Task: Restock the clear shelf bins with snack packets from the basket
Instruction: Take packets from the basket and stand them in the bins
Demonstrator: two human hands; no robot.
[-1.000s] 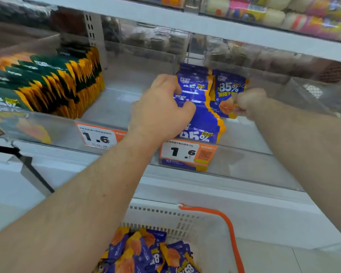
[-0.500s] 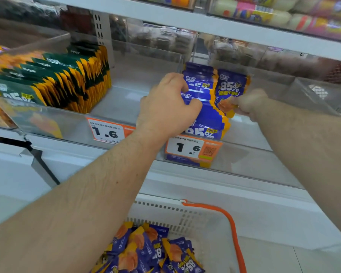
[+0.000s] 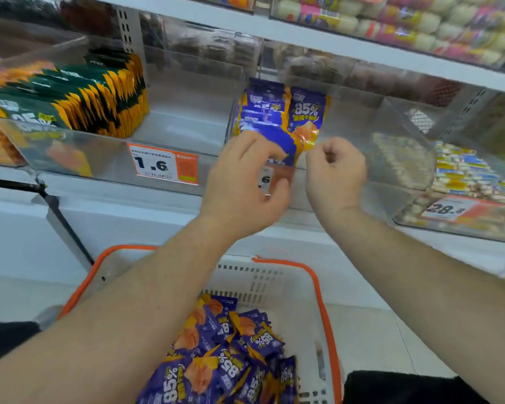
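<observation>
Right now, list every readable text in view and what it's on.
"85%": purple snack packet standing in the clear bin
"85%": purple packets in the basket
"85": green packets, partly cut off
"1.6": orange price tag
"6": price tag behind the left hand, rest hidden
"28.8": right price tag, blurred
Chinese print: too blurred.

light: bright, even, soft shadows | glare: pale sheen on clear shelf bins (image 3: 362,158) | blur: motion smear on left hand (image 3: 242,182), shelf edges soft | distortion: wide-angle bending at borders
</observation>
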